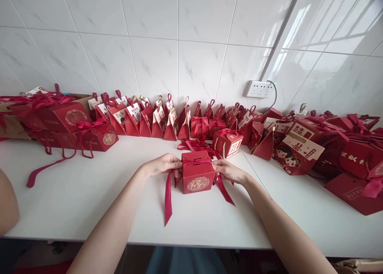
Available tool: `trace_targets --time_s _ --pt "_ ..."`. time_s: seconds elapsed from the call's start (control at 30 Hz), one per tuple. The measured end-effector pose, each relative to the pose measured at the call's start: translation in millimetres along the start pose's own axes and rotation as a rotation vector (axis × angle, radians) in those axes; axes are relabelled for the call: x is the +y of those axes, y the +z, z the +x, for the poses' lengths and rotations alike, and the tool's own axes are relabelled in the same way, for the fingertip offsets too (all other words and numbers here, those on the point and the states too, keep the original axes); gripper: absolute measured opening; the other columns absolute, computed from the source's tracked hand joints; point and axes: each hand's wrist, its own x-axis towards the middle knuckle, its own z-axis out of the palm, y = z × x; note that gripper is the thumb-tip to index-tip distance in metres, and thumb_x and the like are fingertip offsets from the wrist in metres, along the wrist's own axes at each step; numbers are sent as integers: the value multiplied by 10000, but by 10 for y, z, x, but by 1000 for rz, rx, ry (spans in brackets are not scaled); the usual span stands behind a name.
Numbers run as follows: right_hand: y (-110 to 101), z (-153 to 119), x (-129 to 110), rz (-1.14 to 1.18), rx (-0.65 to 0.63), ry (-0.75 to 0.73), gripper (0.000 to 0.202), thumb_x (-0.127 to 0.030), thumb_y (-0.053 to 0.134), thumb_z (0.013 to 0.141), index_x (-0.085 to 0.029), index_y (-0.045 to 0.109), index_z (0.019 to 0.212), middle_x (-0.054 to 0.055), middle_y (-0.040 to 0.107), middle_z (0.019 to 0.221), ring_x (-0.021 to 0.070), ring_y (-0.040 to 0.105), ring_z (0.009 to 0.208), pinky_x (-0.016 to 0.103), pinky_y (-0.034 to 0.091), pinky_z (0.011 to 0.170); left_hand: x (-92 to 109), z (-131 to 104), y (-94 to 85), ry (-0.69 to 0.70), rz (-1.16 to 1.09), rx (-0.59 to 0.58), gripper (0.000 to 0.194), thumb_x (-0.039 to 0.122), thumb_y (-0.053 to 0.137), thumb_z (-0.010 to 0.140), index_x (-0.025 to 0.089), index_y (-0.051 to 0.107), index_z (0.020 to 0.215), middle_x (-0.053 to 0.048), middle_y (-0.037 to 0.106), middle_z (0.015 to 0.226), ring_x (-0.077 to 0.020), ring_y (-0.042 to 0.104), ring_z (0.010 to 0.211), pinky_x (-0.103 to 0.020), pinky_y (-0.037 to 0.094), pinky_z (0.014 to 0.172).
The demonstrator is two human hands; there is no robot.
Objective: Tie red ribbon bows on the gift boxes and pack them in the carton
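Red card makes up the small box [197, 177] that stands upright on the white worktop [89, 202] in front of us, and we have both hands on it: our left hand [163, 164] pinches the ribbon [168, 198] at the box's left upper edge, our right hand [229, 171] grips the ribbon at its right side. The box looks folded and closed, with ribbon across its top, yet the two ribbon ends hang loose onto the worktop and no bow is tied, so we judge the tying as the part left. Along the tiled wall a row of pouches [155, 120] and another box [227, 143] with a bow appear finished; flat boxes [353, 190] lie at the right.
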Motion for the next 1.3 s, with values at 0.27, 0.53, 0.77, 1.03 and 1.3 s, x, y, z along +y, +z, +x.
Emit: trace_targets --time_s 0.27,0.53,0.77,1.03,1.3 --pt "-45 -68 -51 7 -10 12 376 -496 696 705 -143 596 621 9 618 542 104 565 457 179 399 347 20 -29 15 -27 12 47 296 416 706 674 130 633 653 -12 601 612 -110 513 558 -259 400 580" --pt "-13 -63 -42 100 37 -67 354 -461 717 709 -142 601 610 -6 579 585 90 554 517 221 460 538 48 -40 35 -55 -42 160 195 314 635 614 158 578 716 -24 609 741 -174 558 714 -306 430 669" --pt "49 -53 -84 95 116 -78 419 -546 652 737 -165 520 619 -27 516 527 87 487 446 209 329 406 114 -15 159 239 179 234 878 436 798 531 248 397 1289 -91 362 1419 -285 326 1322 -380 344 1024" --pt "122 -10 -49 112 113 -123 371 -506 651 765 -173 528 660 -34 500 586 81 456 504 232 363 511 173 14 358 341 396 252 914 420 782 554 218 373 1346 -97 372 1414 -299 367 1303 -409 310 1087" --pt "130 6 -20 173 108 -132 359 -491 668 757 -173 530 665 -36 509 600 82 450 507 230 363 506 153 56 346 397 602 357 676 405 699 593 198 519 1210 -82 442 1307 -288 409 1253 -410 319 1084"
